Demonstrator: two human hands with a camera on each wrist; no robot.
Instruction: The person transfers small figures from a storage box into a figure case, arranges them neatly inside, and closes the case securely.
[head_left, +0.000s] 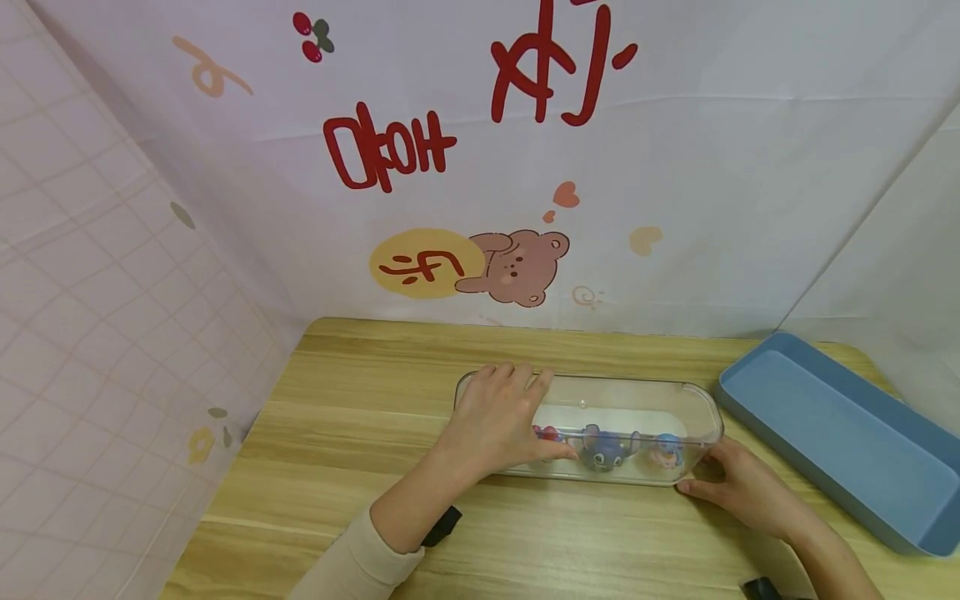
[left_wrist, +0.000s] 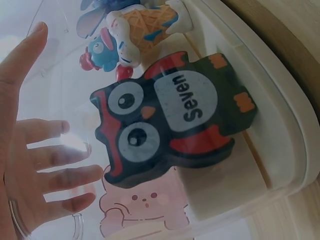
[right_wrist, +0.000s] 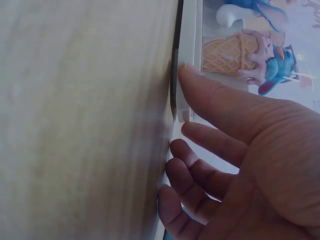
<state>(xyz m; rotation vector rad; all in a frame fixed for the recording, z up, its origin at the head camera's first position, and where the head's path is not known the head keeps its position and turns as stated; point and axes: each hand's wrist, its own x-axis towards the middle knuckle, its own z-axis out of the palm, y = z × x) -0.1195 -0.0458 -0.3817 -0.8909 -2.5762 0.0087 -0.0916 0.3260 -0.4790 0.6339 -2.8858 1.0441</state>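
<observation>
A long clear plastic box [head_left: 630,396] with a white base [left_wrist: 287,110] stands on the table, several small figurines inside. My left hand [head_left: 495,425] spans its left part from above and grips it, fingers over the far edge, thumb on the near side. Behind the clear plastic in the left wrist view are a dark owl figure [left_wrist: 185,105] marked "Seven" and an ice-cream-cone figurine [left_wrist: 150,30]. A blue big-eared figurine [head_left: 606,450] sits mid-box. At the box's near right corner, my right hand [head_left: 738,487] holds the lower edge between thumb and fingers, beside another cone figurine [right_wrist: 232,55].
A shallow blue tray [head_left: 847,442] lies at an angle on the right of the wooden table [head_left: 360,392], close to the box's right end. White printed cloth [head_left: 712,183] hangs behind the table, and a checked cloth [head_left: 112,292] on the left.
</observation>
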